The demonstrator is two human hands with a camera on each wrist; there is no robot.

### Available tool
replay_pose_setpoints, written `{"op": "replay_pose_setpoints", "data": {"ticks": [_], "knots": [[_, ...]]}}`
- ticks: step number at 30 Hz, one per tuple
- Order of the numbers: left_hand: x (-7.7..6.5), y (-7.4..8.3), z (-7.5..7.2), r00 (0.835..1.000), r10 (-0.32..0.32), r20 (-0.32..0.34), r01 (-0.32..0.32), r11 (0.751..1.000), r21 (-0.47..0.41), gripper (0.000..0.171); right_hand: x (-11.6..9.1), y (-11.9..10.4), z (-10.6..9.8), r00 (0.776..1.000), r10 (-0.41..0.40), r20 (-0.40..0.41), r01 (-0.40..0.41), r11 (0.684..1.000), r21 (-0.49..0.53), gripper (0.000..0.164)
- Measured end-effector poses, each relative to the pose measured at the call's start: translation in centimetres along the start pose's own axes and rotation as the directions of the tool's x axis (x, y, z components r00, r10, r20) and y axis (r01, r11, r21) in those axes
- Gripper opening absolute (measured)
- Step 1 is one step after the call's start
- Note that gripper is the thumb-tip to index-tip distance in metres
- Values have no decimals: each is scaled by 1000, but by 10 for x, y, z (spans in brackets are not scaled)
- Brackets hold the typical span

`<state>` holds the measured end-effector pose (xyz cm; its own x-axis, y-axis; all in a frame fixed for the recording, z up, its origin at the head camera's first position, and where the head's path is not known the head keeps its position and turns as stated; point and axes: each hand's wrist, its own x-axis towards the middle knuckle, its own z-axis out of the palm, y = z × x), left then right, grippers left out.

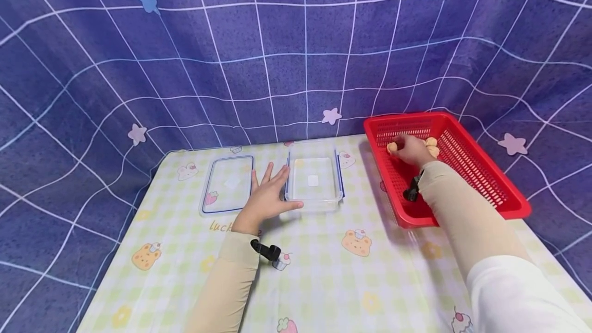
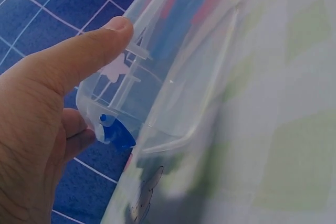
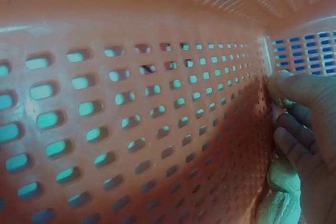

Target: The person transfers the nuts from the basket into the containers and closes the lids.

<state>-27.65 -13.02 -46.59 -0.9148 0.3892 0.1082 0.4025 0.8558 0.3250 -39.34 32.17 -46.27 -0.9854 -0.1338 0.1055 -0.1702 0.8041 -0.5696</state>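
Note:
In the head view a clear plastic food container (image 1: 313, 181) with blue side clips sits without its lid. My left hand (image 1: 265, 197) is spread at its left side, thumb towards its near edge; in the left wrist view the thumb (image 2: 100, 48) lies against the container wall (image 2: 157, 82). Over in the red basket (image 1: 393, 189), my right hand (image 1: 413, 149) pinches a small round tan piece (image 1: 392, 147). More tan pieces (image 1: 432, 147) lie beside that hand, and a few pale ones (image 3: 283, 192) show below its fingers. Their exact kind is unclear.
A clear lid with a blue seal (image 1: 227, 185) lies flat on the table, left of the container. The basket's slotted walls rise around my right hand. A patterned cloth (image 1: 324, 281) covers the table, and a blue grid curtain (image 1: 296, 66) hangs behind it.

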Motion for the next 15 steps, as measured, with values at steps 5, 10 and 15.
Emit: {"op": "replay_pose_setpoints", "data": {"ticks": [5, 10, 15], "knots": [[0, -2, 3, 1000, 10, -11, -10, 999, 41, 109, -1, -2, 4, 999, -32, 8, 32, 999, -30, 44], [-1, -4, 3, 1000, 14, -11, -13, 996, 92, 109, 0, -1, 6, 999, -45, 6, 45, 998, -49, 37], [-1, -2, 1, 1000, 20, -14, -19, 994, 109, 109, -1, 0, 5, 999, -52, -1, 52, 998, -39, 34]]}}
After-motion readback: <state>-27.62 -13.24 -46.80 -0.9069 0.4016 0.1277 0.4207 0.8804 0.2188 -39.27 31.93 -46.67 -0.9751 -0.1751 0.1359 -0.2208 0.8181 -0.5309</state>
